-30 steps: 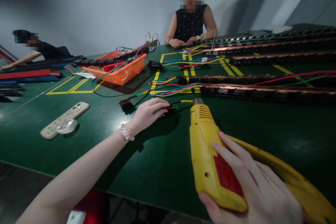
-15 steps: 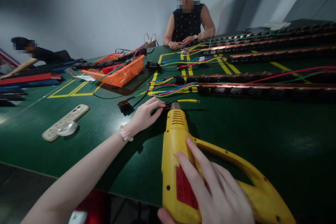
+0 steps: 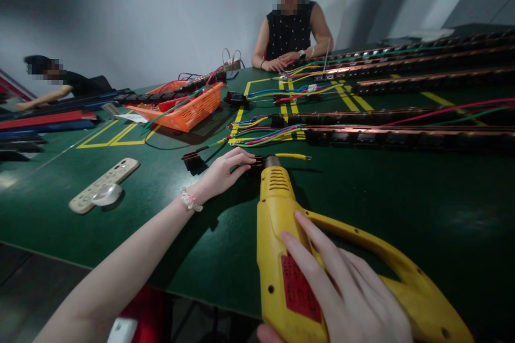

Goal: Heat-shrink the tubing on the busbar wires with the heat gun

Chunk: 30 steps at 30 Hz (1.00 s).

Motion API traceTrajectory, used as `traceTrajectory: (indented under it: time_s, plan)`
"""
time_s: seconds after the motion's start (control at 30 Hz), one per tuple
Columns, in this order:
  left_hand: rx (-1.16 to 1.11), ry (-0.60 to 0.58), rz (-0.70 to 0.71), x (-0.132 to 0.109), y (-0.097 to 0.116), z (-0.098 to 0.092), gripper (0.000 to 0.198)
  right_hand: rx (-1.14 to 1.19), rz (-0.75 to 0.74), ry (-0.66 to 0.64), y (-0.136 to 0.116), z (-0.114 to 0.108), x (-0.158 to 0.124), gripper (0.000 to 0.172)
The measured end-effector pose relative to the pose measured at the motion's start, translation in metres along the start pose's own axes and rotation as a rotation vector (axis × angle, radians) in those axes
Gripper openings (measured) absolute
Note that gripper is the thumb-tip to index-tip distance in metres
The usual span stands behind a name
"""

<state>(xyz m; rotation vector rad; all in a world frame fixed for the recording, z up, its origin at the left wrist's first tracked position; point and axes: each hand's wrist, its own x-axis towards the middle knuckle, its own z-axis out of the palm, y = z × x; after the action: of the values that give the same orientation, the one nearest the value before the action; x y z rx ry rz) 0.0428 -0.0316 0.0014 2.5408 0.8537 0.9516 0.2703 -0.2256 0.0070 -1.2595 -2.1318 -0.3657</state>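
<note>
My right hand (image 3: 341, 292) grips a yellow heat gun (image 3: 281, 236) with a red label, its metal nozzle (image 3: 272, 161) pointing away from me at a yellow wire (image 3: 293, 156) on the green table (image 3: 402, 198). My left hand (image 3: 225, 170), with a beaded bracelet on the wrist, rests fingers curled on the table, pinching the wire end and a small black part right beside the nozzle. Another small black connector (image 3: 192, 161) lies just left of that hand.
A beige remote with a white disc (image 3: 104, 186) lies at left. An orange basket (image 3: 183, 107) and bundles of coloured wires (image 3: 265, 134) sit farther back. Long copper-and-black strips (image 3: 410, 136) cross the right side. One person sits opposite, another at far left.
The heat gun swung left from the right side, bringing its nozzle to the wire at my left fingertips, and has held there. My left hand has barely moved.
</note>
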Motion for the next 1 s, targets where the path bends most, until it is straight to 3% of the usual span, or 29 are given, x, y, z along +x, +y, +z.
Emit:
traceTrajectory:
  time_s: [0.27, 0.5, 0.8, 1.0]
  plan:
    - [0.053, -0.019, 0.011, -0.003, -0.002, 0.0, 0.019, -0.005, 0.076, -0.001, 0.017, -0.013, -0.007, 0.066]
    - [0.145, -0.023, 0.056, -0.002, 0.003, -0.001, 0.021, -0.016, 0.165, 0.036, 0.032, -0.018, -0.019, 0.066]
    - [0.169, 0.006, 0.019, -0.002, 0.004, 0.003, 0.018, -0.069, 0.168, 0.069, 0.028, -0.018, -0.016, 0.064]
    - [-0.024, 0.033, -0.059, 0.002, 0.002, 0.005, 0.014, -0.143, 0.191, 0.103, 0.014, -0.013, -0.013, 0.061]
